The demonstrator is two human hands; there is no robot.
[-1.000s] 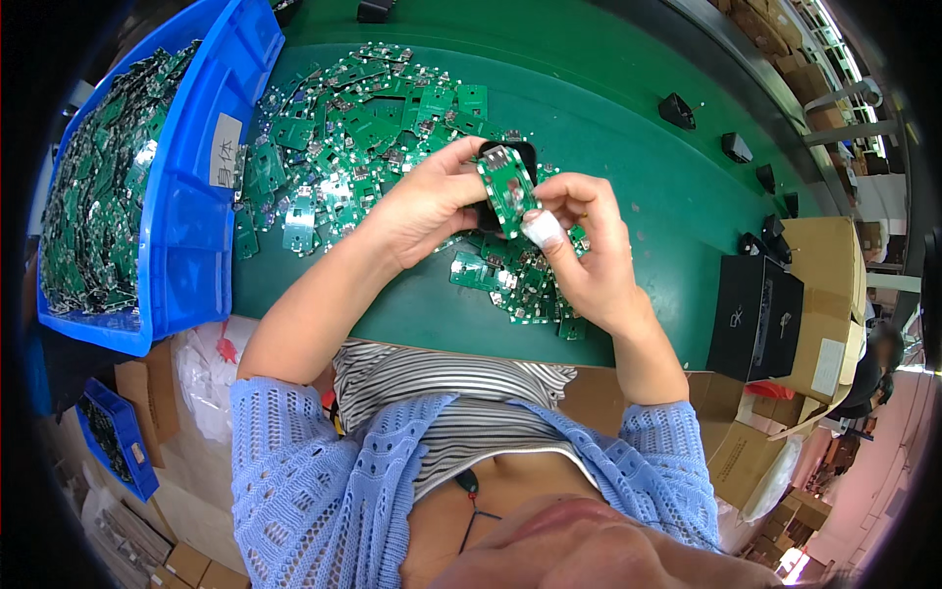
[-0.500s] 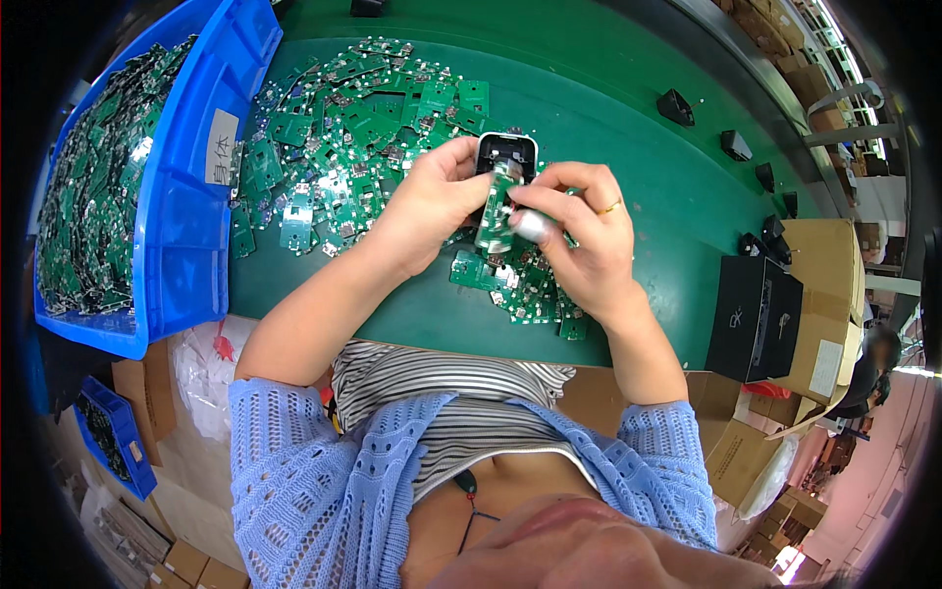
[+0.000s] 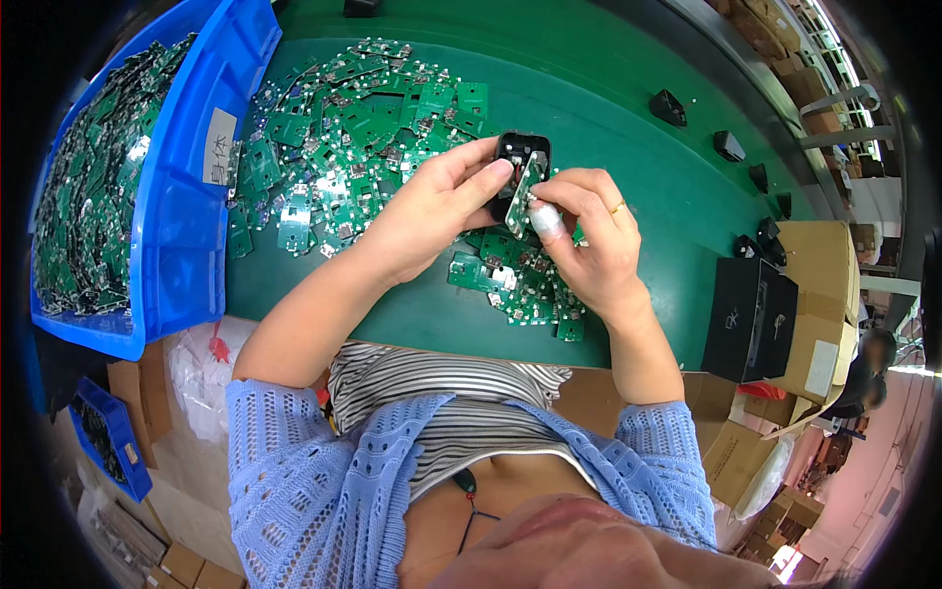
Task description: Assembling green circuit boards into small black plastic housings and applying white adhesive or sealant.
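Observation:
My left hand (image 3: 439, 204) is closed around a small black plastic housing (image 3: 512, 147), hollow with rounded corners. A green circuit board (image 3: 523, 201) stands tilted across the housing's opening, its lower end sticking out toward me. My right hand (image 3: 601, 228) pinches this board by its right edge between thumb and fingers; the thumb has a whitish wrapping on its tip. Whether the board is still joined to the housing I cannot tell. Just below my hands lies a small heap of green circuit boards (image 3: 520, 285) on the green table mat (image 3: 392, 314).
A large pile of circuit boards (image 3: 343, 128) spreads over the table's left half. Left of it stands a blue bin (image 3: 186, 226) full of boards. To the right are a black box (image 3: 751, 319), a cardboard carton (image 3: 824, 285) and several small black housings (image 3: 728, 145) along the back.
The board has turned from facing up to nearly edge-on, tilted to the right. Both hands and the housing have shifted slightly right.

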